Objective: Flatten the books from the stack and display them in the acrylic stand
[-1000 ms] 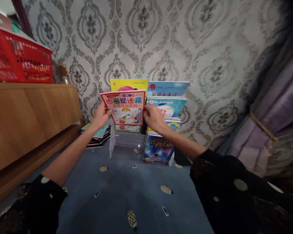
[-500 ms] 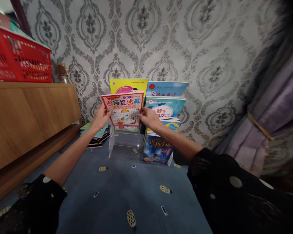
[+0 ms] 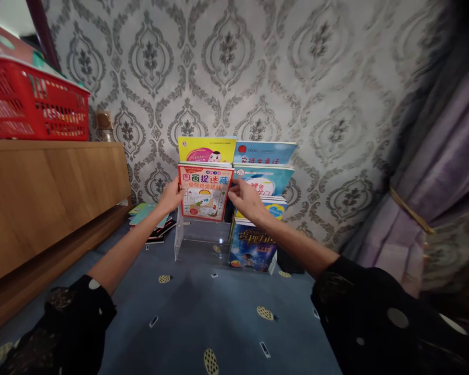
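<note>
A picture book with a red-bordered cover [image 3: 205,200] stands upright in the left column of a clear acrylic rack [image 3: 203,238]. My left hand [image 3: 172,197] holds its left edge, fingers closed. On the opposite edge, my right hand [image 3: 247,199] pinches the same book, thumb and fingers bent. Behind it rises a yellow book [image 3: 207,148]. The right column carries a blue book [image 3: 266,151] at the back, a teal book [image 3: 279,177], a blue-and-yellow one [image 3: 278,209], and a dark blue book [image 3: 252,247] in front.
Several thin books [image 3: 152,221] lie stacked left of the rack. A wooden cabinet [image 3: 58,192] on the left bears a red plastic basket [image 3: 62,107] and a small jar [image 3: 105,122]. Patterned wallpaper is behind; a purple curtain [image 3: 418,208] hangs right. Blue patterned cloth [image 3: 187,317] covers the surface.
The red-bordered book has gone from a raised, tilted position to a lower, straighter one in the rack. Both hands have moved with it. The view has shifted slightly.
</note>
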Tool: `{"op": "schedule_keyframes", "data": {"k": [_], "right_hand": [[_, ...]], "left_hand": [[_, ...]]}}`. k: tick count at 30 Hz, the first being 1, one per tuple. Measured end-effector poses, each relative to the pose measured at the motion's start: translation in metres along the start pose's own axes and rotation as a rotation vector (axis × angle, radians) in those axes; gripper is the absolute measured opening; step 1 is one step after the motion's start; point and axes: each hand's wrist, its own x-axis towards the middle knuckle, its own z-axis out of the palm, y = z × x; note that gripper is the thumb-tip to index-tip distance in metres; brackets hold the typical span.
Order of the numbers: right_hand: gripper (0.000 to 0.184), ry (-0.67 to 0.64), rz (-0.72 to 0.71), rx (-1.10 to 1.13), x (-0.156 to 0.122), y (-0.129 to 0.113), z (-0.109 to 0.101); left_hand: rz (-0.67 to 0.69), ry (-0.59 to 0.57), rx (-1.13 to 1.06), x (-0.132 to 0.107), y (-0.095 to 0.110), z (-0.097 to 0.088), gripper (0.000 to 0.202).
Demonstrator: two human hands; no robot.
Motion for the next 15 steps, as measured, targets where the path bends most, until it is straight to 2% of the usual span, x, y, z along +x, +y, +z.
{"op": "schedule_keyframes", "data": {"k": [3, 7, 15], "right_hand": [[0.046, 0.005, -0.004, -0.012, -0.004, 0.001, -0.001], [0.047, -0.005, 0.001, -0.022, -0.007, 0.003, 0.001], [0.047, -0.019, -0.036, 0.008, -0.006, -0.002, 0.003]], "left_hand": [[-0.034, 0.031, 0.107, -0.007, 0.007, 0.003, 0.020], [-0.047, 0.056, 0.172, -0.012, 0.015, 0.005, 0.026], [-0.110, -0.020, 0.199, -0.013, 0.024, 0.006, 0.023]]}}
